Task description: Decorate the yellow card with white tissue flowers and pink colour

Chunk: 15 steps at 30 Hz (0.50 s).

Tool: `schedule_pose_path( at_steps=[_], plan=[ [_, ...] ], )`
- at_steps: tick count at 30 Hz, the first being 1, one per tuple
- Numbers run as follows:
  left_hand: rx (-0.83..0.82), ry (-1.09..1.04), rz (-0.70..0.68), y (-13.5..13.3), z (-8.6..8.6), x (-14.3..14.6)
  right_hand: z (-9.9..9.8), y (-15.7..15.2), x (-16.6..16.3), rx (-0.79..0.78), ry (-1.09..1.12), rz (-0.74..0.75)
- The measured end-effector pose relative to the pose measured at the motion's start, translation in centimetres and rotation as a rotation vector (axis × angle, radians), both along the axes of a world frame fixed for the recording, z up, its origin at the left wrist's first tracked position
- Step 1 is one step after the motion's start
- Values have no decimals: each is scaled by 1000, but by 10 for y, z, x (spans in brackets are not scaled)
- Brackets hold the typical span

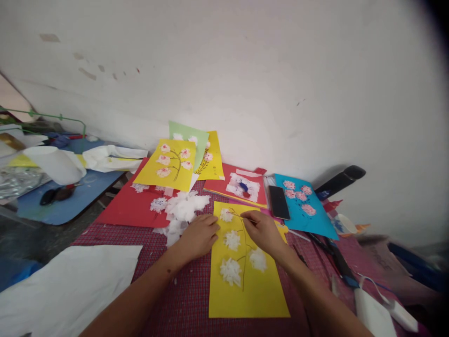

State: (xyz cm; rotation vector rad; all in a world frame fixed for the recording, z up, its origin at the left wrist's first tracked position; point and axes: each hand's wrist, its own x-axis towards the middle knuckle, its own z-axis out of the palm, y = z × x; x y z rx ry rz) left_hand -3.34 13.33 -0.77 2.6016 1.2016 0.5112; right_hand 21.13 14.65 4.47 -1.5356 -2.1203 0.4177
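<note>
On the counter (175, 295), yellow sheet (250, 302) flat | its top: right hand (262, 229), fingers pinching thin stick (236, 215) at white flower (226, 215) | its left edge: left hand (199, 236), fingers loosely open | likely detailing flower; next needs steady, light touch

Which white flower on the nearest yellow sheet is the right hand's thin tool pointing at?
The top flower on the yellow sheet: the thin tool in the right hand points there; the other three flowers lie lower down.
</note>
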Motion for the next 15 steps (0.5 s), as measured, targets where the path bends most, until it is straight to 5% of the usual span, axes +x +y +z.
schedule_pose_path(
  at_steps=[15],
  plan=[
    [4,1,-4,-1,0,0,1,-1,-5,14,-73,16]
  ],
)
